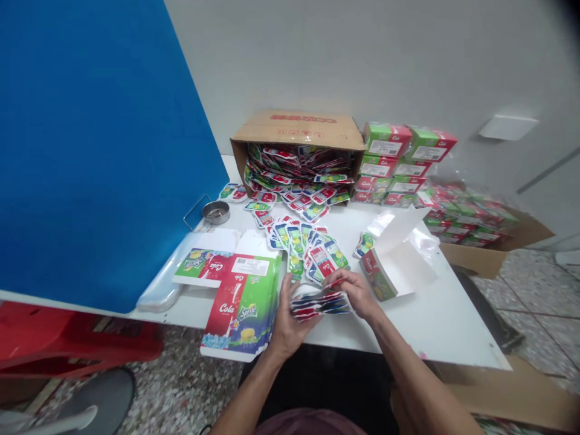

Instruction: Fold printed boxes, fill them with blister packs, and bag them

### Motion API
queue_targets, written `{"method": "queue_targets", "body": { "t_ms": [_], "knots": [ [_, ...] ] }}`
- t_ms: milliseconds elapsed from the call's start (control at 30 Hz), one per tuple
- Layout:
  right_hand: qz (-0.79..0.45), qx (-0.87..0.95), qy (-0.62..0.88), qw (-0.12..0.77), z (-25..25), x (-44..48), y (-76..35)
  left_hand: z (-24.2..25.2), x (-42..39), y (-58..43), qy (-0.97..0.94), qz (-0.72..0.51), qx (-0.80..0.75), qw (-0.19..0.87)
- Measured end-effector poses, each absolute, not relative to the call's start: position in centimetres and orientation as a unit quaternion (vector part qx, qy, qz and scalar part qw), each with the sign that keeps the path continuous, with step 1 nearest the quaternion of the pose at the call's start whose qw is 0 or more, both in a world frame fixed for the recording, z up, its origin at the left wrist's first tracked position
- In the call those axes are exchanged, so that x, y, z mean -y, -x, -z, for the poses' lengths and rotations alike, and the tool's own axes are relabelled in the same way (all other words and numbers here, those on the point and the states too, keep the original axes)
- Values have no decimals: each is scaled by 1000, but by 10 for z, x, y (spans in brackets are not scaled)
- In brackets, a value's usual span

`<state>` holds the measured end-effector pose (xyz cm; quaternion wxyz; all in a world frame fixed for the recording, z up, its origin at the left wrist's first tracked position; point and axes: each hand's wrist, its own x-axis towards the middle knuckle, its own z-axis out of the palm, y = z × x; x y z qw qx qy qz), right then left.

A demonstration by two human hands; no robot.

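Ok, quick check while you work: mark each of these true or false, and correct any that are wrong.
1. The left hand and right hand both hold a bundle of printed card pieces. True.
2. The cardboard box is closed. False: it stands open, packed with printed card pieces.
3. Stacked green-and-red Cola cartons stand to the right of the box. True.
4. The large flat Cola and Sprite carton blank lies right of the right hand. False: it lies beside the left hand.

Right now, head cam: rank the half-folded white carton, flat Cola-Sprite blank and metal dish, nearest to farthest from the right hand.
From the right hand:
1. Half-folded white carton: just to its right on the table.
2. Flat Cola-Sprite blank: front left of the table.
3. Metal dish: far left, beside the blue panel.
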<state>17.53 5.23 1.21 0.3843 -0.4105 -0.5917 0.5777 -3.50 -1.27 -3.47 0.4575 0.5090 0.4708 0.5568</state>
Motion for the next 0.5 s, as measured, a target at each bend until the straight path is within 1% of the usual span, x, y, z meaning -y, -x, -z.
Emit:
{"method": "queue_targets", "body": {
  "t_ms": [67,100,133,200,233,267,300,367,433,500],
  "knots": [
    [-626,591,387,329,-14,-49,-172,37,13,35,-530,-565,-482,408],
    [-627,597,378,327,-15,-50,-172,38,13,35,-540,-562,-486,396],
    [-614,602,376,345,-16,-52,-172,38,13,36,-544,-553,-487,401],
    [-546,607,407,409,-19,-62,-173,37,14,36,-539,-538,-480,436],
    [-496,610,446,427,-20,-69,-173,37,14,36,-537,-537,-474,446],
    [-441,621,493,421,-21,-77,-171,36,14,36,-540,-540,-468,445],
    [-388,637,543,385,-21,-84,-167,35,13,36,-545,-548,-465,433],
    [-290,677,622,264,-19,-97,-157,35,14,37,-546,-554,-465,423],
    [-220,706,653,164,-15,-104,-146,35,15,37,-533,-531,-472,459],
    [-177,724,654,129,-11,-105,-139,37,16,38,-522,-514,-478,485]
  ]
}}
